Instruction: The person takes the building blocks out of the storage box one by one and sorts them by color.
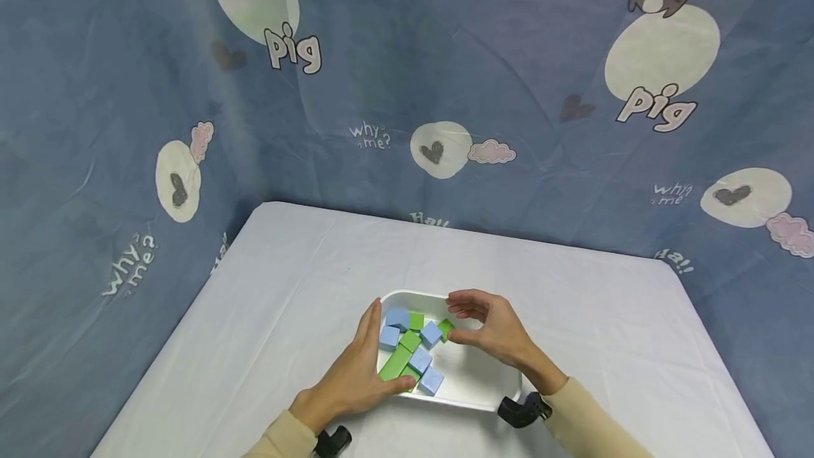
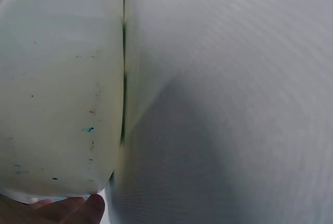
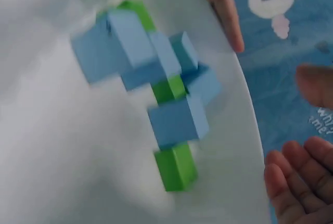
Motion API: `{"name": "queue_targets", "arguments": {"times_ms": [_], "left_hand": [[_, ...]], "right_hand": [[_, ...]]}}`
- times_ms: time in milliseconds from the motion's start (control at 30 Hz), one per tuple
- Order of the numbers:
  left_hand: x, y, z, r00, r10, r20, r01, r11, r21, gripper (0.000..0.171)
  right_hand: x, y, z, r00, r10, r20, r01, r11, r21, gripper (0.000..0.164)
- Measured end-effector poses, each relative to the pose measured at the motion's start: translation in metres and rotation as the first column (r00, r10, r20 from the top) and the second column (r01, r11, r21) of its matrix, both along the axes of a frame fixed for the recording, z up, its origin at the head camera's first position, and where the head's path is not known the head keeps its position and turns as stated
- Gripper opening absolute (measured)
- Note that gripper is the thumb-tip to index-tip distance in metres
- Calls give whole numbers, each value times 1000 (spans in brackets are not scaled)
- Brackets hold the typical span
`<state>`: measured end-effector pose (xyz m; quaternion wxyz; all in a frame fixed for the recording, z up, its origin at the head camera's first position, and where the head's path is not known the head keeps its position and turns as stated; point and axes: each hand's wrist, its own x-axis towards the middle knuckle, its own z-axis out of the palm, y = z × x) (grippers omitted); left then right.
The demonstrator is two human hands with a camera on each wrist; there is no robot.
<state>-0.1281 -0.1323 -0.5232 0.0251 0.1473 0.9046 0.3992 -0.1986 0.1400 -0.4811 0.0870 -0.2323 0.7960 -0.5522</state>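
Note:
A white tray (image 1: 477, 377) holds several blue and green blocks bunched at its left side. My left hand (image 1: 359, 373) lies along the tray's left end, its fingers straight against the outer wall and its thumb reaching over the near rim. In the left wrist view, fingertips (image 2: 93, 208) show at the tray's outer wall (image 2: 57, 88). Over the tray's far side hovers my right hand (image 1: 492, 324), thumb and fingers apart with nothing between them. A green block (image 1: 446, 330) sits close by its thumb, beside a blue block (image 1: 431, 334).
White cloth (image 1: 305, 302) covers the table under the tray. Behind the table and at its sides hangs a blue printed curtain (image 1: 356, 76). A black wrist camera (image 1: 521, 412) juts out beside the tray's near right corner.

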Motion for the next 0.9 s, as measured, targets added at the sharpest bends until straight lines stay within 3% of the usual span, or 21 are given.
{"name": "queue_targets", "arguments": {"times_ms": [233,367,600,900], "left_hand": [[0,-1,0,1000,-1,-1,1,1000,6,137],[0,-1,0,1000,-7,-3,7,1000,5,135],[-1,-1,1,1000,-8,-12,8,1000,0,135],[0,-1,1,1000,-13,-15,14,1000,15,135]], "right_hand": [[4,-15,44,999,-15,-52,18,999,50,50],[-3,-17,32,998,2,-62,1,999,45,50],[-17,-16,7,999,46,1,-46,999,26,50],[-21,-24,-9,981,194,28,-196,970,142,56]]}}
